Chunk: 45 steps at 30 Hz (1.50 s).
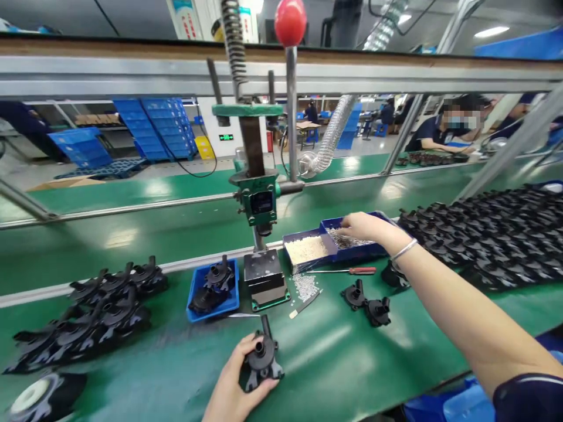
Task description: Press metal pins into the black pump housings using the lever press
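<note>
My left hand (240,375) is closed around a black plastic pump housing (263,356) with pipe stubs, held low over the green bench top. My right hand (358,225) reaches into a blue bin (363,252) of small metal parts (338,237). Its fingers are bent down and close together among the parts; the fingertips are hidden, so what they grip does not show. Adjoining that bin is another bin of small cream-coloured pieces (308,249). Behind the held housing stands a green hand press (261,202) with a red ball lever (290,23) and a metal block (264,269) beneath it.
A blue tray (191,316) holds black housings left of the press. Rows of similar housings (105,310) lie at left, with many more (492,234) at right. Two small black parts (367,305), a red-handled screwdriver (363,271), tweezers (305,305) and scattered tiny rings (304,287) lie between.
</note>
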Tool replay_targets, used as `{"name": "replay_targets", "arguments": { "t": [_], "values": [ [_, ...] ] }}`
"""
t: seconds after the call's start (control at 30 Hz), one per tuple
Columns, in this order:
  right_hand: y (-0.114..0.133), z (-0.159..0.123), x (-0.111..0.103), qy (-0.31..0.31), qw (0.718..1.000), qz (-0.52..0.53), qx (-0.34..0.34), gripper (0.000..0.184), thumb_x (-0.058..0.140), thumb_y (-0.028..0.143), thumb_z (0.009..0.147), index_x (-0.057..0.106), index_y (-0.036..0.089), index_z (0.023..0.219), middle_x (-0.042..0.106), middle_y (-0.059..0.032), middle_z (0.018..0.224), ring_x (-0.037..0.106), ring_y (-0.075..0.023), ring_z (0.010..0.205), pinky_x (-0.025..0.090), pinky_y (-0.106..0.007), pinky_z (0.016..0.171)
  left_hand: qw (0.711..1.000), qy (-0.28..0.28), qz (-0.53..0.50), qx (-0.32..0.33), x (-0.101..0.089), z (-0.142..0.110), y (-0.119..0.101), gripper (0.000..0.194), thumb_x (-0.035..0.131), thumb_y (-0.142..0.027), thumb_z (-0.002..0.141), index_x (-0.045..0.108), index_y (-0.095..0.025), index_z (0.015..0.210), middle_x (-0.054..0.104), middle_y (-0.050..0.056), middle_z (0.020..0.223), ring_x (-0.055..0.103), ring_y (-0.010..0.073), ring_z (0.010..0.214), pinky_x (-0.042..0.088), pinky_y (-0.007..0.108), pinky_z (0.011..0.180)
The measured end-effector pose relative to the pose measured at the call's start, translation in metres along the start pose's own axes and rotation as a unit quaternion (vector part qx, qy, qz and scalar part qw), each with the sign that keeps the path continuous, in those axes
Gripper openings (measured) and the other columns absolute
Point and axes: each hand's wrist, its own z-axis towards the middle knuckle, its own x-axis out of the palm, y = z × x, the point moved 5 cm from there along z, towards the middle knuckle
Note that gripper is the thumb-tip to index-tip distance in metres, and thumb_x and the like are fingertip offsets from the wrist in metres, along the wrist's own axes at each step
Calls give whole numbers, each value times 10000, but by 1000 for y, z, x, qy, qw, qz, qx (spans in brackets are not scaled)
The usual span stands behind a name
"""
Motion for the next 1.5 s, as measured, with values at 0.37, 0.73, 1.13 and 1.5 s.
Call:
{"name": "replay_targets", "arguments": {
  "t": [0.37,0.73,1.13,1.5],
  "values": [
    [-53,20,58,14,995,73,-68,158,656,238,838,755,159,744,765,-158,827,691,-261,733,453,-328,674,992,18,-52,111,1,0,-33,615,725,-185,784,455,-300,1324,489,152,1419,521,310,1327,459,502,1083],
    [-56,8,43,0,982,188,-8,267,661,397,842,718,164,726,710,-105,648,623,-166,549,408,-307,579,987,5,7,163,19,-3,-34,745,663,-142,817,268,-271,1435,419,216,1427,498,320,1351,491,533,1034],
    [-43,-13,12,-102,959,264,36,207,655,348,852,714,150,844,736,-105,696,658,-152,568,464,-286,602,983,-6,31,179,19,-2,-35,694,630,-139,828,278,-234,1419,424,232,1407,551,329,1302,525,501,983],
    [144,-120,82,160,824,528,-131,285,715,456,860,708,171,877,688,-19,733,644,-146,658,542,-289,642,983,-105,-6,148,-11,2,-63,676,682,-349,868,355,-252,1451,453,169,1456,443,336,1372,391,558,1125]
  ]
}}
